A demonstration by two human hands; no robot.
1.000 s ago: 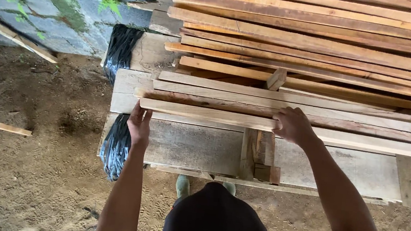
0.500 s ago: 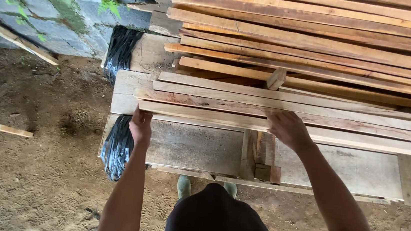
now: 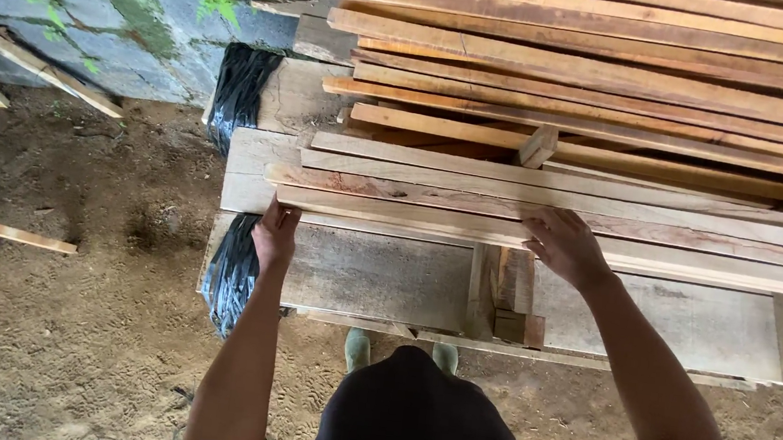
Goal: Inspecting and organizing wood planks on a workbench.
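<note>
Both hands on front plank (image 3: 430,219) — left hand (image 3: 275,236) pinching its end, right hand (image 3: 566,248) flat, fingers spread (stack (image 3: 597,77) behind).

plank (image 3: 468,220) | long pale wood, flat | front of lumber stack, atop wide board | hands at end and middle

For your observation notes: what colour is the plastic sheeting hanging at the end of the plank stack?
Black and glossy, seen in the head view: the plastic sheeting hangs below the left hand.

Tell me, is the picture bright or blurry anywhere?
Head view: soft, even daylight, no glare; the planks and both hands, left hand and right hand, look sharp; darker shade sits under the planks.
</note>
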